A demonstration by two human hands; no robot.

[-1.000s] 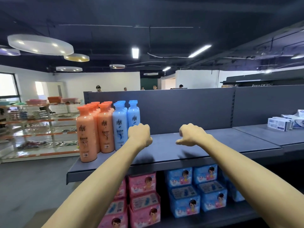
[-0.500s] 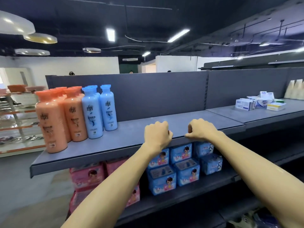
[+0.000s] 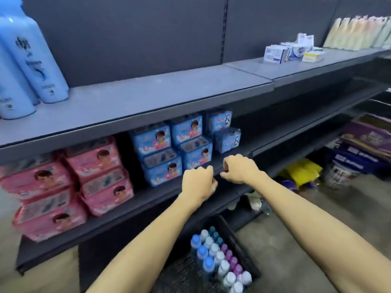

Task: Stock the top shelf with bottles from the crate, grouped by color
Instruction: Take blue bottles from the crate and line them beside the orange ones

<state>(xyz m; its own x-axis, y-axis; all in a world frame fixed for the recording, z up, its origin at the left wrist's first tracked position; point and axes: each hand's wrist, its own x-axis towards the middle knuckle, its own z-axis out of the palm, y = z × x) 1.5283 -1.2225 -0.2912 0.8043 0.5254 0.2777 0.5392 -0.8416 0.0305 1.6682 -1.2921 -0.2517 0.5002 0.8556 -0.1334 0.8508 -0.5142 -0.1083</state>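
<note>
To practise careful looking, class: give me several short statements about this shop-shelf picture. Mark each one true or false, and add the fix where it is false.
1. The left hand and the right hand hold nothing. True.
2. The crate stands on the top shelf. False: it stands low down, below the shelves.
3. Blue bottles stand at the left end of the top shelf. True.
4. The pink packs lie to the right of the blue packs. False: they lie to the left.
5. The crated bottles all have purple caps. False: blue, white and purple caps show.
</note>
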